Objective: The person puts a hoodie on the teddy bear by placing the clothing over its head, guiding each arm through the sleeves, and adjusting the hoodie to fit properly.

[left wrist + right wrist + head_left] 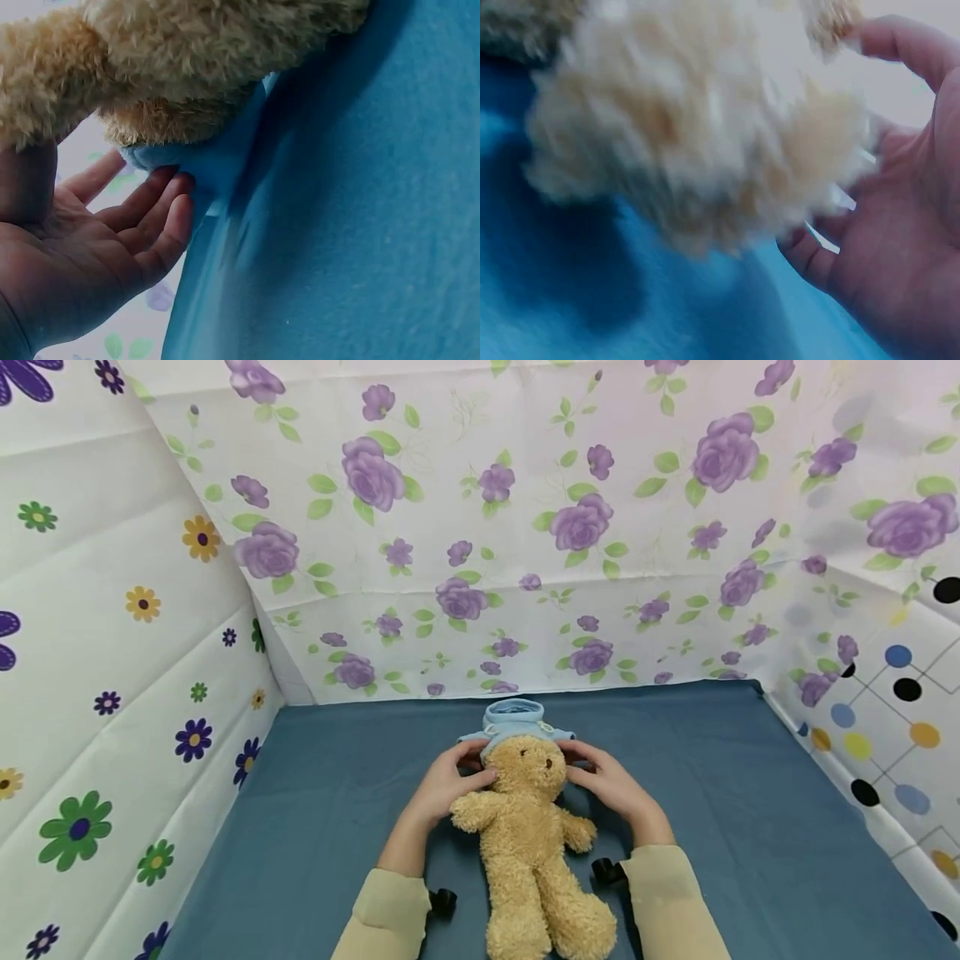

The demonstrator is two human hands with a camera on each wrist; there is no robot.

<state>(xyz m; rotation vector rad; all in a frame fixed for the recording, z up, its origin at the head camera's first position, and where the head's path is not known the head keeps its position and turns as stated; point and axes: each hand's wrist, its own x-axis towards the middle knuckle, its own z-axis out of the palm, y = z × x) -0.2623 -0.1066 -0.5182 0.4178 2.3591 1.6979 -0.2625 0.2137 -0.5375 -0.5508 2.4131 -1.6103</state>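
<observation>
A tan plush teddy bear (525,835) lies on its back, head toward the far wall. Over the top of its head sits a small light-blue doll shirt (513,722), its round collar standing up beyond and its short sleeves spread to both sides. The ears are hidden under the cloth. My left hand (446,781) holds the shirt's left edge, fingertips at the blue cloth (154,156) and thumb against the bear's cheek. On the other side my right hand (615,785) holds the shirt's right edge, thumb by the cheek; fur partly hides its fingers in the right wrist view.
A dark blue cloth (337,802) covers the table. Behind it hangs a white sheet with purple roses (465,597). Flower-print cloth (75,718) hangs at the left, dotted cloth (892,727) at the right. Black wrist mounts (442,903) stick out at both sleeves.
</observation>
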